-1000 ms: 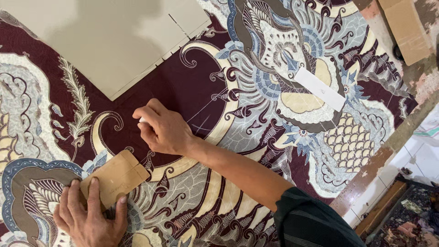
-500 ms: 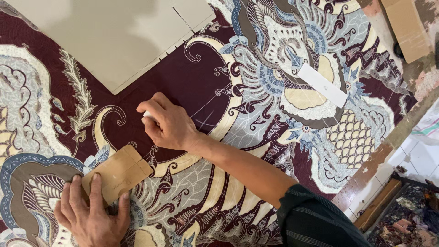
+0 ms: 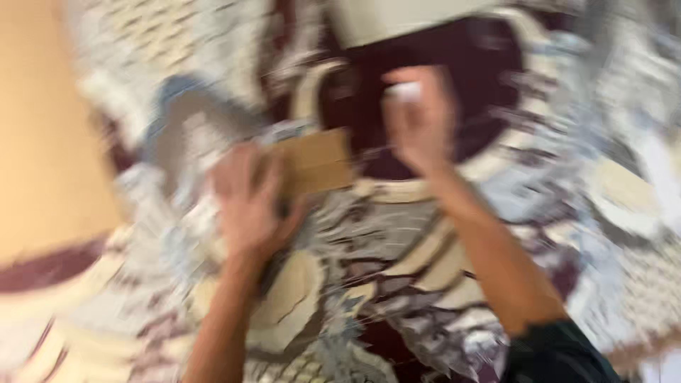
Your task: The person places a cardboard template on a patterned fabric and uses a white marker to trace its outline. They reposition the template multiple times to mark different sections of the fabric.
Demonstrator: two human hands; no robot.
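Note:
The picture is heavily blurred by camera motion. My left hand [image 3: 248,202] presses flat on a small brown cardboard piece [image 3: 316,162] that lies on a maroon, cream and blue patterned cloth [image 3: 397,284]. My right hand [image 3: 418,117] is just right of the cardboard, fingers pinched around a small white object [image 3: 403,90], probably chalk, with its tip near the dark maroon patch of the cloth. The dark sleeve of my right arm [image 3: 560,354] shows at the bottom right.
A large pale paper sheet [image 3: 404,18] lies on the cloth at the top. A plain tan surface [image 3: 50,142] fills the left side.
The camera has swung sharply, so the whole scene now sits rotated and blurred. Both hands keep their hold: left on the cardboard, right on the white object.

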